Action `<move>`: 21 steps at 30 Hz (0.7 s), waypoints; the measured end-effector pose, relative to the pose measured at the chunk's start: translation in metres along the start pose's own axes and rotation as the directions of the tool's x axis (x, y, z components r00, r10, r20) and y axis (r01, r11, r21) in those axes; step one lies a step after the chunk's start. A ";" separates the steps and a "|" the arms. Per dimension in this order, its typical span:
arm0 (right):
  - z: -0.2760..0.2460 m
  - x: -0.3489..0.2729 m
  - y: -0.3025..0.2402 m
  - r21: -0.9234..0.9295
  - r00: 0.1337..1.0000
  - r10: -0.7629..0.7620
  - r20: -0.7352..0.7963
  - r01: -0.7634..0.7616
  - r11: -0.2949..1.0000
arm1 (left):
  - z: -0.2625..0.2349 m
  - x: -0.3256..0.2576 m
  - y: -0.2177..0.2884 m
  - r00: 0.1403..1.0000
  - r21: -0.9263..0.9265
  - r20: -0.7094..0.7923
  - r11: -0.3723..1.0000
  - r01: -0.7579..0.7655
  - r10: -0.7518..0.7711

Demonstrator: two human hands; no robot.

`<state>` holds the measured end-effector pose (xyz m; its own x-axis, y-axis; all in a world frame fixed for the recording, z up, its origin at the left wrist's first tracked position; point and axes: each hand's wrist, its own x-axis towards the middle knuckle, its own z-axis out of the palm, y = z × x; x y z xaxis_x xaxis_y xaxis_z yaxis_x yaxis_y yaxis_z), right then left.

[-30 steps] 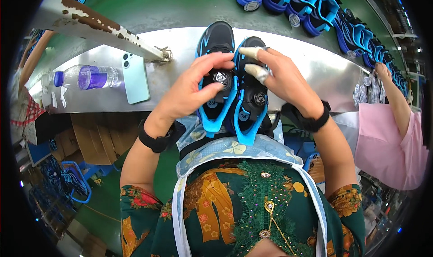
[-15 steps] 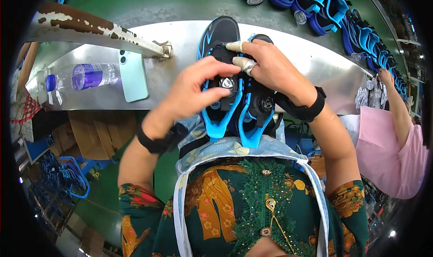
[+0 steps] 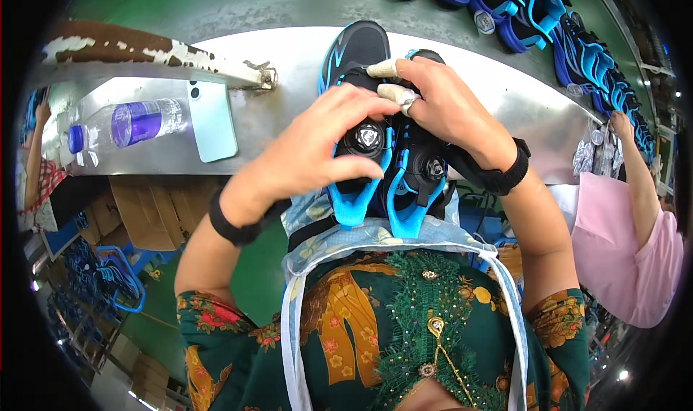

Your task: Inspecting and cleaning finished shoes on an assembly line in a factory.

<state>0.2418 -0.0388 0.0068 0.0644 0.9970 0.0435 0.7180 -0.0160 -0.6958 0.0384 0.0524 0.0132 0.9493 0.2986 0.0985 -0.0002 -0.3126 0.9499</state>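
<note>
Two black and blue sports shoes lie side by side before me, toes pointing away, heels against my apron. The left shoe (image 3: 364,43) has a round black dial (image 3: 364,138) on its tongue; the right shoe (image 3: 408,220) bears a similar dial (image 3: 433,168). My left hand (image 3: 307,147) is open over the left shoe, thumb and fingers spread on either side of its dial. From the right, my right hand (image 3: 451,108) grips the left shoe's upper above the dial. Pale finger covers wrap two of its digits. It hides much of the right shoe's front.
On the metal table (image 3: 281,122) lie a mint-green phone (image 3: 213,122) and a water bottle (image 3: 130,124). A chipped metal bar (image 3: 159,59) crosses the left side. Several blue shoes (image 3: 520,21) line the green conveyor. A person in pink (image 3: 621,245) works at right; cardboard boxes (image 3: 155,209) sit below.
My left thumb has come off the dial, and the left hand has opened wider. The right hand keeps its place on the shoe. Another person's arm has appeared at the far left.
</note>
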 end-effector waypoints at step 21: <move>0.000 0.008 0.004 0.056 0.999 -0.033 0.013 0.033 0.998 | -0.020 0.009 -0.021 0.986 -0.161 0.157 0.987 -0.020 0.046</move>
<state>0.2452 -0.0307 0.0049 0.0314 0.9979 0.0574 0.6796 0.0208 -0.7333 0.0410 0.0797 0.0003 0.9859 0.1385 0.0941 -0.0701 -0.1692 0.9831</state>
